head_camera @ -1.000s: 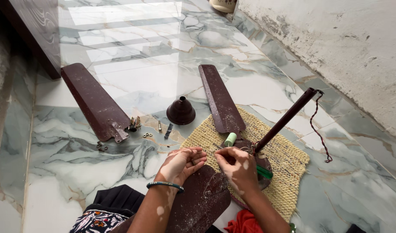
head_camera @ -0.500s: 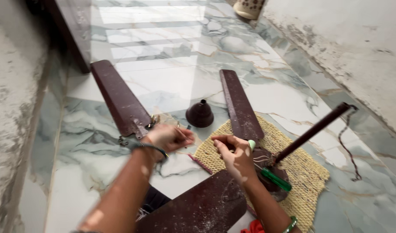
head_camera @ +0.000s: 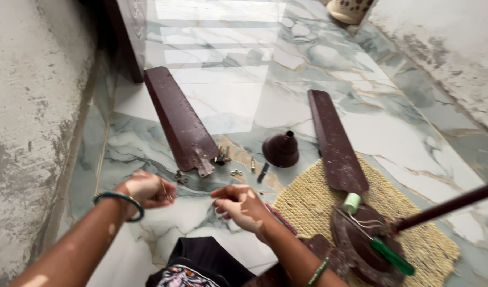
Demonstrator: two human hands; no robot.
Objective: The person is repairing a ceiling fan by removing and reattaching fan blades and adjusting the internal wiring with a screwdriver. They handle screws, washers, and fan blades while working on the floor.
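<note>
Looking down: I see both hands low over the marble floor, with loose fan parts spread ahead of them.
Left hand: curled nearly closed, fingers pinching something small and thin; I cannot tell what it is.
Right hand: fingers bent inward, half closed; I cannot tell whether it grips anything.
Loose hardware: small screws and nuts on the floor, just ahead of both hands and between them; the left hand is slightly nearer.
Near blade: long axis runs away from me and to the left, its bracket end pointing at the hardware.
Second blade: right of the cone cap, long axis running away, its near end on the woven mat.
Containers: a pale spotted pot at the far edge; contents hidden.
Motor housing: on the mat, a green-handled screwdriver lying across it.
</note>
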